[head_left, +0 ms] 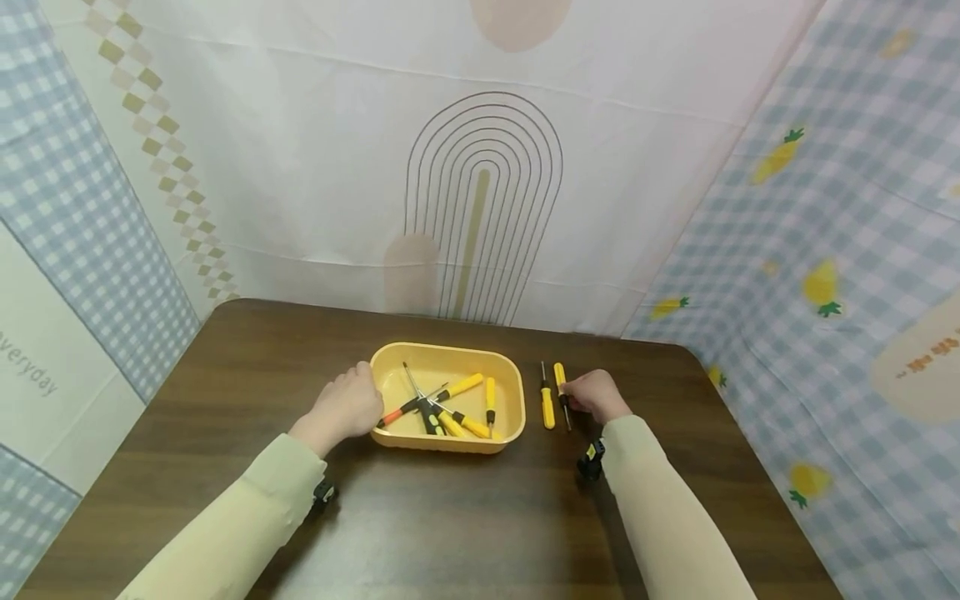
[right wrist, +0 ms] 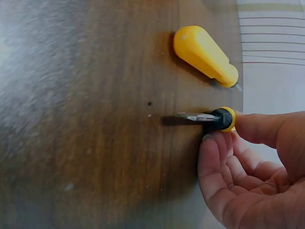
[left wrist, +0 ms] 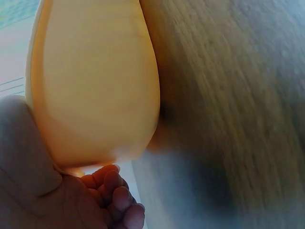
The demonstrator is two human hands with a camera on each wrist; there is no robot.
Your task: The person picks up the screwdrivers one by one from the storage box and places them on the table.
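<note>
My left hand (head_left: 348,402) grips the left end of a yellow plastic basin (head_left: 450,446), its thumb along the rim and its fingers curled at the end wall (left wrist: 100,86). Inside lie several screwdrivers, most with yellow handles (head_left: 461,387), one with an orange-and-black handle (head_left: 401,412). To the basin's right, my right hand (head_left: 596,395) pinches a yellow-and-black screwdriver (right wrist: 221,119) between thumb and fingers, its metal tip pointing toward me. Another yellow-handled screwdriver (head_left: 548,408) lies on the table just left of it, tip pointing away.
The dark wooden table (head_left: 450,517) has its back edge against a patterned cloth (head_left: 315,183). Blue checked cloth with pineapple prints (head_left: 795,275) hangs on the right side. Small wrist cameras (head_left: 591,460) sit under both sleeves.
</note>
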